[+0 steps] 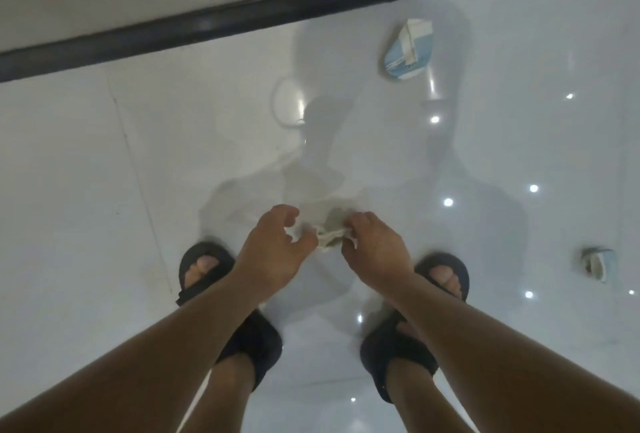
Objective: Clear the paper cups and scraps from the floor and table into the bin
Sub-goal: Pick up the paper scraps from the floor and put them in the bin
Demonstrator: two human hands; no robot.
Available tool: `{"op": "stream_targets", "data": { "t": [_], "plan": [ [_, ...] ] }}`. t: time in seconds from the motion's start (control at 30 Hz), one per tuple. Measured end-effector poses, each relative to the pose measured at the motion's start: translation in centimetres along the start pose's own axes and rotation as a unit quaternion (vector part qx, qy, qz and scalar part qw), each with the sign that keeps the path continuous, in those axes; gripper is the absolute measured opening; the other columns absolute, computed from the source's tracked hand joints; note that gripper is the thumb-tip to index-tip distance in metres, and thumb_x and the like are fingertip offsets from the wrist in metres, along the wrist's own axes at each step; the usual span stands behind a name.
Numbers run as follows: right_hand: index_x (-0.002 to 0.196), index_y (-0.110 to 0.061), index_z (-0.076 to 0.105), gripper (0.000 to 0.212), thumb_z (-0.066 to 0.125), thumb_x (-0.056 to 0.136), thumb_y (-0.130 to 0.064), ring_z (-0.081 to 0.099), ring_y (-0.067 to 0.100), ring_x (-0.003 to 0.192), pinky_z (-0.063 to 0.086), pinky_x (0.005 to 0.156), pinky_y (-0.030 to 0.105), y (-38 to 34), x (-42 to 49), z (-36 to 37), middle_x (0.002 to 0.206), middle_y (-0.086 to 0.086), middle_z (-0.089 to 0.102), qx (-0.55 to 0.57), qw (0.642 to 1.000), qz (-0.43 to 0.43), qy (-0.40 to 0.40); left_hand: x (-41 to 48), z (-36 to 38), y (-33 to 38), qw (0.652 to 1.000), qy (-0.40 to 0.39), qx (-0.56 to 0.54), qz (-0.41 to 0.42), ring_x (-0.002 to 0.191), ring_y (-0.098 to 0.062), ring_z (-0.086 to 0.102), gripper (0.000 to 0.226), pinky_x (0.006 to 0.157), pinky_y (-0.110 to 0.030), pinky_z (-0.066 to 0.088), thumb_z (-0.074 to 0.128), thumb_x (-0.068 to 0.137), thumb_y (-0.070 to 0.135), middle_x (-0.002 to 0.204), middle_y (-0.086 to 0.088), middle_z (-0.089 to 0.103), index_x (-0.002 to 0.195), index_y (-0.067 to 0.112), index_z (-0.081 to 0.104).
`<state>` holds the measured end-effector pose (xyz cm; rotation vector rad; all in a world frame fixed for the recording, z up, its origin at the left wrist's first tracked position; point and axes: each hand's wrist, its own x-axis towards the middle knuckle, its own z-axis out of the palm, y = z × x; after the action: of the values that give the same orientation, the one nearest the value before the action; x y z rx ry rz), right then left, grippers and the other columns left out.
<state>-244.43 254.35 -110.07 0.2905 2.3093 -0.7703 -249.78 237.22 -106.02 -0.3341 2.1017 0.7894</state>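
Note:
I look straight down at a glossy white tiled floor. A crumpled white paper scrap (329, 238) hangs between my two hands, above the floor and in front of my feet. My right hand (375, 248) pinches its right end. My left hand (277, 245) touches its left end with curled fingers. A blue-and-white paper cup (408, 50) lies on its side farther ahead, near the wall. A second, smaller paper cup (598, 263) lies on its side at the far right. No bin is in view.
My feet in black sandals (204, 270) (446, 275) stand just below my hands. A dark skirting strip (242, 17) runs along the base of the wall ahead. Ceiling lights and my own shape reflect in the floor tiles (104, 190).

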Motion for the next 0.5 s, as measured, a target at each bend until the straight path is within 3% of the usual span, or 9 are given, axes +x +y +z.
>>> {"op": "stream_targets", "data": {
  "t": [0.07, 0.1, 0.2, 0.33, 0.4, 0.5],
  "plan": [
    [0.103, -0.013, 0.063, 0.017, 0.059, 0.088, -0.020, 0.061, 0.028, 0.084, 0.051, 0.069, 0.037, -0.3, 0.3, -1.8, 0.098, 0.006, 0.060, 0.019, 0.998, -0.049, 0.034, 0.0, 0.3, 1.0, 1.000, -0.008, -0.019, 0.020, 0.083, -0.003, 0.060, 0.040, 0.069, -0.015, 0.041, 0.064, 0.081, 0.048, 0.104, 0.019, 0.054, 0.114, 0.031, 0.049],
    [0.106, -0.014, 0.063, 0.020, 0.061, 0.088, -0.023, 0.060, 0.027, 0.087, 0.051, 0.069, 0.036, -0.5, 0.4, -2.7, 0.101, 0.005, 0.059, 0.009, 0.997, -0.072, 0.030, -0.1, 0.4, 1.6, 0.999, -0.010, -0.027, 0.031, 0.080, 0.000, 0.060, 0.036, 0.064, -0.009, 0.040, 0.065, 0.081, 0.047, 0.098, 0.023, 0.053, 0.110, 0.034, 0.048],
    [0.137, -0.023, 0.043, 0.061, 0.067, 0.083, -0.039, 0.052, 0.023, 0.111, 0.052, 0.084, 0.037, -0.5, 0.4, -3.8, 0.133, 0.002, 0.042, -0.049, 0.994, -0.087, -0.048, -0.1, 0.2, 2.6, 0.998, 0.021, -0.011, 0.054, 0.074, 0.002, 0.056, 0.031, 0.055, -0.006, 0.038, 0.065, 0.082, 0.040, 0.092, 0.024, 0.050, 0.108, 0.035, 0.048],
    [0.146, -0.036, 0.016, 0.093, 0.075, 0.076, -0.051, 0.044, 0.027, 0.122, 0.051, 0.092, 0.042, -1.3, 1.1, -2.4, 0.149, -0.002, 0.016, -0.073, 0.992, -0.071, -0.069, 0.7, -1.8, 1.5, 0.998, 0.067, 0.011, 0.013, 0.090, -0.008, 0.055, 0.042, 0.075, -0.020, 0.040, 0.061, 0.087, 0.034, 0.120, 0.006, 0.051, 0.126, 0.023, 0.050],
    [0.145, -0.038, 0.015, 0.093, 0.075, 0.076, -0.050, 0.045, 0.028, 0.119, 0.052, 0.089, 0.042, -2.3, 1.8, -0.5, 0.150, -0.001, 0.013, -0.094, 0.992, -0.074, -0.040, 0.6, -2.8, 0.3, 0.998, 0.068, 0.012, 0.001, 0.096, -0.009, 0.054, 0.042, 0.080, -0.024, 0.040, 0.060, 0.088, 0.033, 0.126, 0.007, 0.050, 0.128, 0.025, 0.048],
    [0.144, -0.037, 0.027, 0.070, 0.065, 0.086, -0.039, 0.047, 0.028, 0.114, 0.050, 0.082, 0.038, -3.7, 3.0, 1.7, 0.144, 0.003, 0.021, -0.108, 0.992, -0.061, -0.019, 0.2, -3.8, -1.2, 0.998, 0.059, 0.012, -0.014, 0.100, -0.010, 0.055, 0.042, 0.081, -0.025, 0.041, 0.059, 0.089, 0.034, 0.127, 0.009, 0.049, 0.128, 0.027, 0.047]
  ]
}}
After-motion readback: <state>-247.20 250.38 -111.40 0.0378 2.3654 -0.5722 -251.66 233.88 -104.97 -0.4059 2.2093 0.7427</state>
